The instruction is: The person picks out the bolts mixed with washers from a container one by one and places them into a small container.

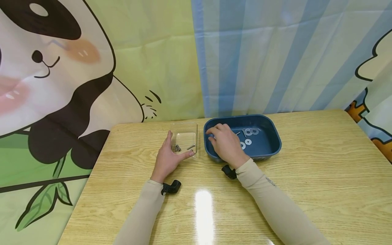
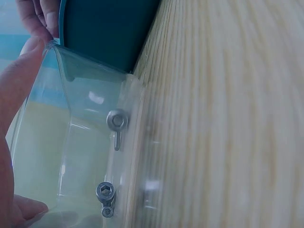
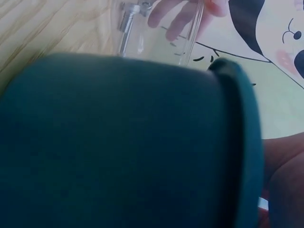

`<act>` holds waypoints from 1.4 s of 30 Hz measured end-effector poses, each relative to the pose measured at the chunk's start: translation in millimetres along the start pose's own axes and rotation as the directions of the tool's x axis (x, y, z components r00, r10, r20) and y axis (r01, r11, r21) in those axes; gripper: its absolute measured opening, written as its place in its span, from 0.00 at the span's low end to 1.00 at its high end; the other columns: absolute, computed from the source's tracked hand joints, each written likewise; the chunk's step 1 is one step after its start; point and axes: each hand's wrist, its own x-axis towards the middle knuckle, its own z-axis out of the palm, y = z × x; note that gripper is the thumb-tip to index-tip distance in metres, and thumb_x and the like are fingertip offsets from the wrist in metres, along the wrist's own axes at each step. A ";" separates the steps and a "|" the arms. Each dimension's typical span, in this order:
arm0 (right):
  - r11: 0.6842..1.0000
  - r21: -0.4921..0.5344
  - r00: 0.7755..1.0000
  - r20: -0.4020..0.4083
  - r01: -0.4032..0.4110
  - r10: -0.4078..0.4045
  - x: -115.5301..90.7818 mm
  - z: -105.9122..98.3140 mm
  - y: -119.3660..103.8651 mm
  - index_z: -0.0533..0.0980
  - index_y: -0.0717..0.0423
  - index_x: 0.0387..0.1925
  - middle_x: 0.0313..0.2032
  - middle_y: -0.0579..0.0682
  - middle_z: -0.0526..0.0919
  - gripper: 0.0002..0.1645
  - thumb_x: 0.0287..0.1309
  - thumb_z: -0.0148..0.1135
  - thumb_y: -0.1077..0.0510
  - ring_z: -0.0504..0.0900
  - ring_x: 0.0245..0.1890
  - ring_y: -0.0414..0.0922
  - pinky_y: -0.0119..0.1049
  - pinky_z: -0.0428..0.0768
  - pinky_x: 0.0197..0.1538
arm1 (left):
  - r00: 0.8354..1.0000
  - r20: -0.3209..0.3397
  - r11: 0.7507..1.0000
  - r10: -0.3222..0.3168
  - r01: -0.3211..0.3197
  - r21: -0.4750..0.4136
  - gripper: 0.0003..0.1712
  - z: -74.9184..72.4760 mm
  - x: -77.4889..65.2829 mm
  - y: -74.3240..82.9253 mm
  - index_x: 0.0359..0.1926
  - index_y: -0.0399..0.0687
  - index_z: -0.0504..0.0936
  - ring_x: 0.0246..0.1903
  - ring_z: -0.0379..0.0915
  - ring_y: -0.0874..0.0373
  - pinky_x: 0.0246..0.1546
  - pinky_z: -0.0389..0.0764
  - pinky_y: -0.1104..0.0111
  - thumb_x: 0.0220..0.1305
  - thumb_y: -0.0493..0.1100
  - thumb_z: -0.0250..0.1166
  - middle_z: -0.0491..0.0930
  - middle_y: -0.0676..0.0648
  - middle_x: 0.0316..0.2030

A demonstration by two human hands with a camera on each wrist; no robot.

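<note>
My left hand (image 1: 168, 159) holds a clear plastic box (image 1: 185, 136) with its thumb at the near right corner and its fingers along the left side. Several socket-head screws (image 1: 177, 148) lie in the box; their hexagonal recesses show in the left wrist view, as on one screw (image 2: 105, 191). Over the left part of a dark blue tub (image 1: 273, 144) hovers my right hand (image 1: 226, 143), fingers bent downward. Whether anything is between its fingertips is hidden. Flat washers (image 1: 248, 142) and screws (image 1: 244, 133) lie on the tub's floor. The tub's wall (image 3: 114, 142) fills much of the right wrist view.
Box and tub stand side by side, a narrow gap apart, near the back edge of a wooden table (image 1: 321, 170). A printed curtain (image 1: 260, 51) hangs directly behind them. Black wrist mounts (image 1: 172, 187) sit under both wrists.
</note>
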 end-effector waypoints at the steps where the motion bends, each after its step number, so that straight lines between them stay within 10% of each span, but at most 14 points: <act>1: 1.000 0.002 1.000 0.000 -0.003 0.003 -0.4 -0.3 1.2 0.85 0.55 0.47 0.45 0.54 0.83 0.10 0.65 0.67 0.60 0.78 0.45 0.52 0.43 0.82 0.39 | 1.000 0.001 1.000 -0.001 0.001 0.001 0.74 0.1 -0.1 -0.1 0.81 0.58 0.37 0.74 0.50 0.42 0.69 0.61 0.45 0.47 0.67 0.78 0.47 0.46 0.79; 42: 0.984 0.015 0.984 0.042 -0.175 0.174 -8.5 -9.3 47.5 0.81 0.59 0.55 0.50 0.60 0.78 0.17 0.65 0.66 0.60 0.76 0.46 0.56 0.48 0.80 0.37 | 1.000 -0.010 1.000 0.007 -0.006 0.027 0.77 -0.5 1.6 0.1 0.81 0.51 0.40 0.75 0.48 0.42 0.70 0.58 0.45 0.42 0.73 0.76 0.47 0.47 0.79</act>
